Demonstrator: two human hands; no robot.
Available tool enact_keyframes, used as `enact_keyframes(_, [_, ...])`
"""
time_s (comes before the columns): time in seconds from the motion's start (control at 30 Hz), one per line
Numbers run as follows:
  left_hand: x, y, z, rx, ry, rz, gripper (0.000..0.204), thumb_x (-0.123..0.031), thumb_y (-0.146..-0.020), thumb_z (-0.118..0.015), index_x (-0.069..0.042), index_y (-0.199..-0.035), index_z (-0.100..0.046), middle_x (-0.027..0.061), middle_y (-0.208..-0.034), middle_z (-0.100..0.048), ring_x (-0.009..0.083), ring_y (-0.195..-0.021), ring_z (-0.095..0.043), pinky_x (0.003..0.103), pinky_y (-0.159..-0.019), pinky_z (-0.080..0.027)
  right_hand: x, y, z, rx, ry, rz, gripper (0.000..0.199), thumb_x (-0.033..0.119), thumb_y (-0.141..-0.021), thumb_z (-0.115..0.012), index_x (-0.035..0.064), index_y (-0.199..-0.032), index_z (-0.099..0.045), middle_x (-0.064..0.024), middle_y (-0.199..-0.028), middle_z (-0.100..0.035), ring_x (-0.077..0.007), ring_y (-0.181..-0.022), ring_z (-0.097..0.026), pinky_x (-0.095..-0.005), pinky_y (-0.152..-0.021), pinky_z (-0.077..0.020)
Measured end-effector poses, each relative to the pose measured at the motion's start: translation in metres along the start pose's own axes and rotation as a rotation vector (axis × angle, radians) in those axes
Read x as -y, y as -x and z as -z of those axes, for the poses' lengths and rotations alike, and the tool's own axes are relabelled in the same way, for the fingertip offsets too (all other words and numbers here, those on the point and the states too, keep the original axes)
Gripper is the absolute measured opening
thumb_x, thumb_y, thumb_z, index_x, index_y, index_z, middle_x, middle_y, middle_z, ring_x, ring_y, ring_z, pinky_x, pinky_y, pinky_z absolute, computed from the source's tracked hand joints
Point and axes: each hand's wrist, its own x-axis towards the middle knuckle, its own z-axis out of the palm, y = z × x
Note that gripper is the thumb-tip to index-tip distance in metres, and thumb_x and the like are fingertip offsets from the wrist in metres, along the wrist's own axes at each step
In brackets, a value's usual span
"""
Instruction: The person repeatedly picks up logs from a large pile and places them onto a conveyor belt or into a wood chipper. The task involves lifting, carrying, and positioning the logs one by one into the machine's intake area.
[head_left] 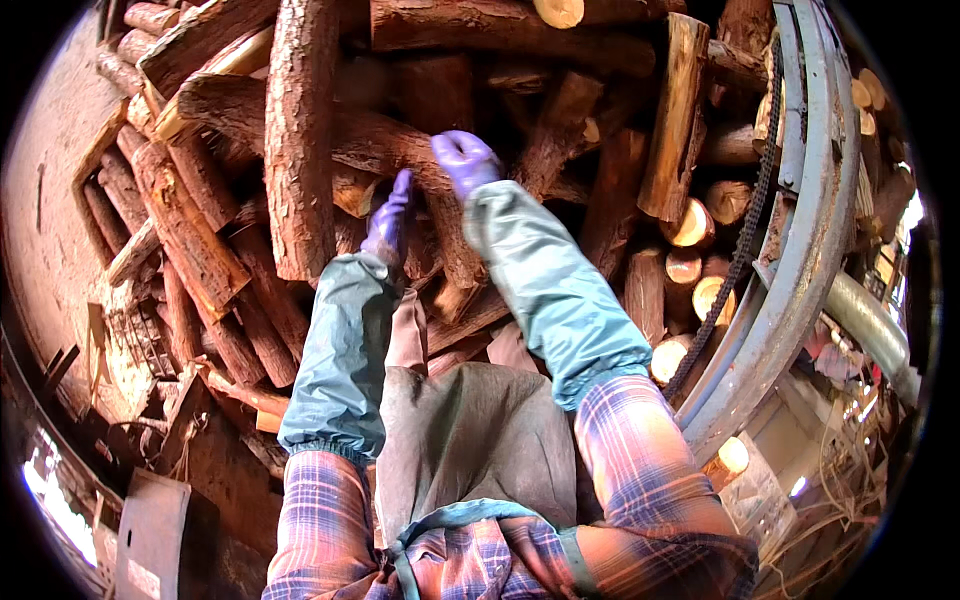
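Both my hands wear purple gloves and reach over a heap of rough, reddish-brown logs. My left hand (388, 220) is open, its fingers stretched away from me, beside a bark-covered log (455, 245) that slopes toward me. Farther forward and to the right, my right hand (466, 163) is open at the right end of a crooked log (375, 142). Whether it touches that log I cannot tell. A thick, straight log (300, 140) lies lengthwise to the left of my hands.
More logs (185, 225) lie stacked at the left beside a pale floor (50, 190). A curved grey metal frame (825, 200) with a dark chain (752, 215) bounds the right side. Cut log ends (692, 222) face me there. Behind the frame runs a pipe (870, 330).
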Motion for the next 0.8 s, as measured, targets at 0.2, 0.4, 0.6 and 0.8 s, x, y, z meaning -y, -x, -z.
enact_keyframes(0.2, [0.002,0.006,-0.134,-0.445,0.124,0.355,0.047,-0.055,-0.092,-0.057,-0.012,-0.111,-0.064,0.0071,-0.107,-0.067,0.0230,-0.095,-0.062,0.038,-0.080,-0.053,0.026,0.041,0.032,-0.068,0.147,0.011,0.045,0.049,-0.074,-0.073,0.0050,-0.065,-0.070,-0.0177,-0.064,-0.065,-0.0330,-0.059,-0.064,-0.0428,-0.063,-0.0526])
enact_keyframes(0.4, [-0.069,0.112,-0.145,-0.475,-0.026,0.433,0.065,-0.058,-0.093,-0.047,-0.010,-0.136,-0.047,0.0077,-0.135,-0.052,0.0285,-0.119,-0.052,0.043,-0.104,-0.042,0.069,0.124,0.011,0.103,-0.041,0.094,0.041,0.045,-0.081,-0.073,0.0056,-0.089,-0.071,-0.0127,-0.080,-0.068,-0.0247,-0.069,-0.065,-0.0385,-0.061,-0.0519])
enact_keyframes(0.6, [-0.144,0.272,-0.261,-0.655,-0.643,0.264,0.069,-0.057,-0.088,-0.058,-0.010,-0.138,-0.047,0.0096,-0.126,-0.058,0.0252,-0.115,-0.056,0.045,-0.089,-0.052,0.079,0.207,0.020,0.543,-0.835,-0.916,0.065,0.058,-0.087,-0.062,0.0058,-0.123,-0.055,-0.0138,-0.095,-0.066,-0.0236,-0.080,-0.061,-0.0413,-0.071,-0.0511])
enact_keyframes(0.8, [-0.045,0.404,-0.378,-0.667,-0.478,0.586,0.058,-0.046,-0.091,-0.061,-0.004,-0.130,-0.049,0.0123,-0.118,-0.061,0.0267,-0.102,-0.061,0.039,-0.085,-0.051,0.019,0.314,-0.004,0.728,-1.698,-0.571,0.061,0.055,-0.086,-0.064,0.0064,-0.123,-0.060,-0.0115,-0.111,-0.067,-0.0234,-0.094,-0.064,-0.0408,-0.086,-0.0519])
